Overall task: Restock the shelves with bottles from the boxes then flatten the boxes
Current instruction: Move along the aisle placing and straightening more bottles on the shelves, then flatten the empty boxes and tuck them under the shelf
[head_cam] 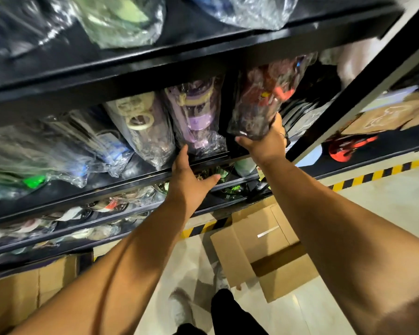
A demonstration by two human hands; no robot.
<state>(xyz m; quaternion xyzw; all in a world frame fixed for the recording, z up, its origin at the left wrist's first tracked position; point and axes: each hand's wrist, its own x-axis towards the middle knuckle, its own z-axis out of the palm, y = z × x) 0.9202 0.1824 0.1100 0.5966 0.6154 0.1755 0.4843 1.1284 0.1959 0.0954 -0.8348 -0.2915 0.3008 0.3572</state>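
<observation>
Storeroom aisle, pale tiled floor (385, 204) with a strip of yellow-and-black hazard tape (377, 175) along the foot of the racks. Black metal shelves (155, 68) filled the view, seen from above and close in, with much motion blur at the edges.

Middle tier: a row of bottles, each sealed in a clear plastic bag, standing side by side and leaning back. From the left, a cream bottle (140, 117), then a purple bottle (194, 114) just beside it, then a dark red bottle (259, 102) at the right end of the row.

Right hand (266, 141) gripped the dark red bottle at its lower end, thumb across the base and fingers up its right side. The bottle was tilted, its top under the tier above. Whether its base rested on the shelf could not be told.

Left hand (191, 180) was wide, fingers straight and thumb spread, reaching up with the fingertips at the lower edge of the purple bottle's bag. It held nothing.

Top tier: more bagged goods, one green bag (121, 18); contents too blurred to name. Lower tiers crowded with small bagged items, also unclear.

On the floor, an open cardboard box (264, 247) below the right forearm, flaps up. A second box (22, 293) sat lower left, under the shelves. A red item (348, 146) lay on the neighbouring rack to the right. A white shoe (179, 308) and a black trouser leg (228, 313) showed at the bottom.
</observation>
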